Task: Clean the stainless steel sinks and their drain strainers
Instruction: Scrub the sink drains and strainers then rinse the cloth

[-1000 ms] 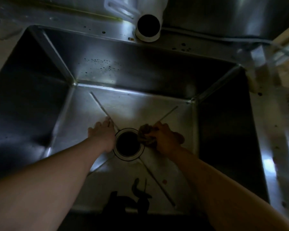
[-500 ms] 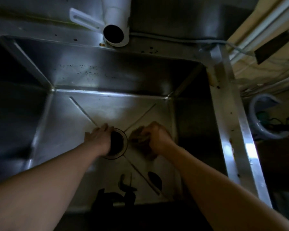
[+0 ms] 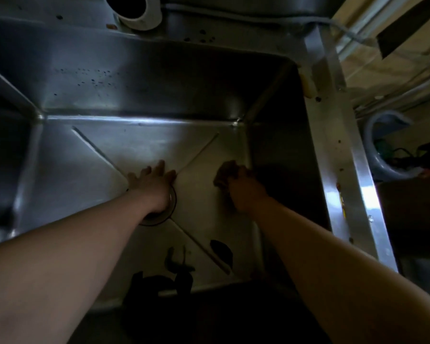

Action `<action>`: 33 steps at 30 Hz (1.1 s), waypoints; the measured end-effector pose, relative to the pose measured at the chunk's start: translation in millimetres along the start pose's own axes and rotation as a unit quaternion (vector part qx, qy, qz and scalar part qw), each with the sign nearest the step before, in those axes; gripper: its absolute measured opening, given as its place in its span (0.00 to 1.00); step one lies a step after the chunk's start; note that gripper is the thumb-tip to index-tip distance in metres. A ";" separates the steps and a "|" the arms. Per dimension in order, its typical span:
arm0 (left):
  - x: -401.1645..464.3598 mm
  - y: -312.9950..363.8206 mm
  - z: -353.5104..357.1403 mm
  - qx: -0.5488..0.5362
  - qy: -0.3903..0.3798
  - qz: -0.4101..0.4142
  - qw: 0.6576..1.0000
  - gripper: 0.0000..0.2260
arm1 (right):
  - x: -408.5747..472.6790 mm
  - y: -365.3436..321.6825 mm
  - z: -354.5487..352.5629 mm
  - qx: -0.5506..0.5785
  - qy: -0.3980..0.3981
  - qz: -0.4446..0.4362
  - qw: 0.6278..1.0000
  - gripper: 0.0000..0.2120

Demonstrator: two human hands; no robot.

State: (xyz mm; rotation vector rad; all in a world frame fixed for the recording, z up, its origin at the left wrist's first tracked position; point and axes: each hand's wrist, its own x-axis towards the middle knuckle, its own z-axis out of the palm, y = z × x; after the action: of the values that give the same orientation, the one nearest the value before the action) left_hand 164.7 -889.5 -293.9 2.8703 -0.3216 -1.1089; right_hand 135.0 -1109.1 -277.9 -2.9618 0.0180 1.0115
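Near edge of the sink was mostly dark; some black shapes on the floor by the front wall, could have been debris or reflections, couldn't tell. Both forearms reached down into the basin. Left hand lay flat on the sink floor, fingers straight and spread, palm and wrist covering most of the drain, only part of the ring showing. Probably bracing body weight while leaning in, not holding anything. Strainer wasn't visible; under the hand, in the drain or already out, can't say. Right hand had its grip closed around a brownish scrubber, pressed to the floor just right of the drain, near the right wall. Frame was blurred there, so likely mid-scrub; judged step was working the floor between drain and right wall. Creases in the floor ran diagonally to the drain, where grime tends to sit. Farther back, rear wall carried a scatter of dark specks, not yet wiped by the look of it. Above the back rim, a white pipe opened toward the basin. Right rim had spots too. Task looked well short of done.
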 end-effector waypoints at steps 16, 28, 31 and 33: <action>-86.3 -62.9 29.1 -0.048 -0.024 -0.124 0.991 0.35 | -88.3 -26.7 47.5 -0.032 -0.236 0.069 0.969 0.43; -95.3 -80.1 35.8 -0.016 -0.101 -0.086 0.991 0.39 | -80.0 -86.4 63.4 0.072 -0.298 0.062 0.950 0.43; -95.8 -86.0 37.3 -0.026 -0.100 -0.079 0.992 0.38 | -77.0 -109.8 59.0 0.091 -0.314 0.035 0.944 0.42; -95.9 -91.2 37.9 -0.040 -0.105 -0.073 0.991 0.38 | -76.0 -119.3 58.8 0.103 -0.313 0.025 0.944 0.41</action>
State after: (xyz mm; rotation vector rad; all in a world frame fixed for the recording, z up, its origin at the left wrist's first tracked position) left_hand 86.1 -779.1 -269.6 2.7492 -0.0734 -1.4199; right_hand 40.7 -988.4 -277.1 -2.3425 0.1804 1.7795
